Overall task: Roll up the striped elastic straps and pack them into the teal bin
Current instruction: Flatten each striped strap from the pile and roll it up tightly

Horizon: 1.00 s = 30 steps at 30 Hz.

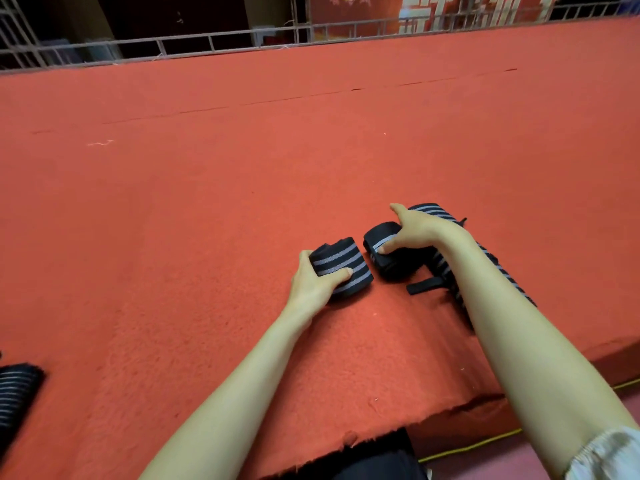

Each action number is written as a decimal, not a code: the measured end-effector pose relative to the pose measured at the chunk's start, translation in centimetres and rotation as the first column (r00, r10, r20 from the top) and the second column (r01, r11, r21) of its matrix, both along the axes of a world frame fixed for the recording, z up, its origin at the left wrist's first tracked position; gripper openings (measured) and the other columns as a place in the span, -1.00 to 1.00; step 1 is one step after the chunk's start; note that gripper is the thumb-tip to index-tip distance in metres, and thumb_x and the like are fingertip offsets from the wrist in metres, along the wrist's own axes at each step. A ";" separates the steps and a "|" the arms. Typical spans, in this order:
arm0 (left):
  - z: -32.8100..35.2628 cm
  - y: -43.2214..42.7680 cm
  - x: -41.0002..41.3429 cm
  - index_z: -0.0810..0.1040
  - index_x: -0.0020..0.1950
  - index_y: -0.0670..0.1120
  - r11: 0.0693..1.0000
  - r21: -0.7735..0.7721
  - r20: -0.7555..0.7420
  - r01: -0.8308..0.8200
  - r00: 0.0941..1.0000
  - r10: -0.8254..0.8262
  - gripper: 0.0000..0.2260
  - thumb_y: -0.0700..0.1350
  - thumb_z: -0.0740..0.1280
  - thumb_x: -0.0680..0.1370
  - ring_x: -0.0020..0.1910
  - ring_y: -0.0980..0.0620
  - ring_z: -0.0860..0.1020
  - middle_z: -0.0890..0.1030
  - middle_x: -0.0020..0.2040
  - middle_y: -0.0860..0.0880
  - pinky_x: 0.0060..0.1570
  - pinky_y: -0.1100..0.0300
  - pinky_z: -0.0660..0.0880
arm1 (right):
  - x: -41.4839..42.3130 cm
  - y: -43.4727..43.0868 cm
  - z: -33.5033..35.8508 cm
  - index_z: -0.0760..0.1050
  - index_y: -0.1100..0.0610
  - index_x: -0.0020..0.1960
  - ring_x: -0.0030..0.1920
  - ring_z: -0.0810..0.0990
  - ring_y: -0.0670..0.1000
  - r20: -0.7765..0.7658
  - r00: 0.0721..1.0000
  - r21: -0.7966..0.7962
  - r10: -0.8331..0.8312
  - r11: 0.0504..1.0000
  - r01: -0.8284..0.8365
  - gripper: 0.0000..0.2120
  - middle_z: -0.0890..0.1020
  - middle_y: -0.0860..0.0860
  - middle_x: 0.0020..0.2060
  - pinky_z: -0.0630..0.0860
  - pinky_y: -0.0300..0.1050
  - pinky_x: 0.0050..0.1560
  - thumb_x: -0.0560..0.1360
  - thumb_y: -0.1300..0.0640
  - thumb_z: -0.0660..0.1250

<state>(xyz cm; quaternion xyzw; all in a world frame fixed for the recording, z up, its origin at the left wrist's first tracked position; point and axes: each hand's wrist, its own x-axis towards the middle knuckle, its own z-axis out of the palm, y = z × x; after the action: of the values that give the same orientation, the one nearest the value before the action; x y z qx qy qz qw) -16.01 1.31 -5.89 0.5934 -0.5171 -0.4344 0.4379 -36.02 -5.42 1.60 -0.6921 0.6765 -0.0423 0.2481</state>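
Note:
Two rolled black straps with grey stripes lie side by side on the red felt table. My left hand [317, 280] grips the left roll [341, 265] from its near side. My right hand [414, 232] rests over the right roll [388, 258], fingers curled on its top. Behind and under my right forearm lies an unrolled striped strap [446, 261] with a black tab end [424, 285] sticking out. The teal bin is not in view.
More striped straps [15, 396] lie at the table's near left edge. The red felt [242, 168] stretches far ahead to a metal railing [207, 46]. The felt's frayed near edge [381, 434] runs along the bottom right, above a floor with a yellow line.

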 end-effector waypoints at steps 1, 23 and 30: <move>-0.1 0.0 0.0 0.38 0.16 -0.01 1.000 -0.002 -0.006 0.000 1.000 0.000 -0.54 -0.06 0.51 0.37 0.04 0.12 0.55 0.57 0.05 0.09 0.09 0.15 0.50 | 0.2 0.1 0.0 0.06 0.11 0.54 0.39 0.36 0.15 -0.005 1.000 0.023 0.005 1.000 -0.005 -0.09 0.32 0.13 0.44 0.37 0.03 0.32 0.38 -0.10 0.48; 0.7 10.4 9.1 0.20 0.05 0.19 0.954 -0.245 0.483 0.174 0.875 -0.035 -0.50 0.08 0.45 0.29 -0.02 0.07 0.51 0.52 0.03 0.10 -0.07 0.13 0.42 | 7.5 13.1 -7.2 0.27 0.04 0.38 0.14 0.32 -0.12 0.411 0.867 -0.513 0.283 0.858 -0.037 -0.14 0.22 0.01 0.11 0.14 -0.57 0.22 0.19 0.10 0.63; 0.1 13.9 11.3 0.24 0.24 0.15 0.924 -0.226 0.569 0.310 0.812 -0.133 -0.44 0.22 0.38 0.34 0.14 0.18 0.47 0.45 0.17 0.18 0.12 0.16 0.42 | 7.8 15.5 -6.1 0.16 0.01 0.47 0.19 0.31 -0.08 0.302 0.855 -0.404 0.422 0.869 -0.286 -0.18 0.21 -0.01 0.11 0.21 -0.33 0.36 0.33 0.09 0.51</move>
<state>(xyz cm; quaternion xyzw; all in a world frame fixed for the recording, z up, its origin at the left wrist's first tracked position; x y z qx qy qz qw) -4.72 15.16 -5.80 0.5510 -0.7472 -0.2110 0.3059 -28.24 10.11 -4.51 -0.8170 0.4559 -0.2465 0.2529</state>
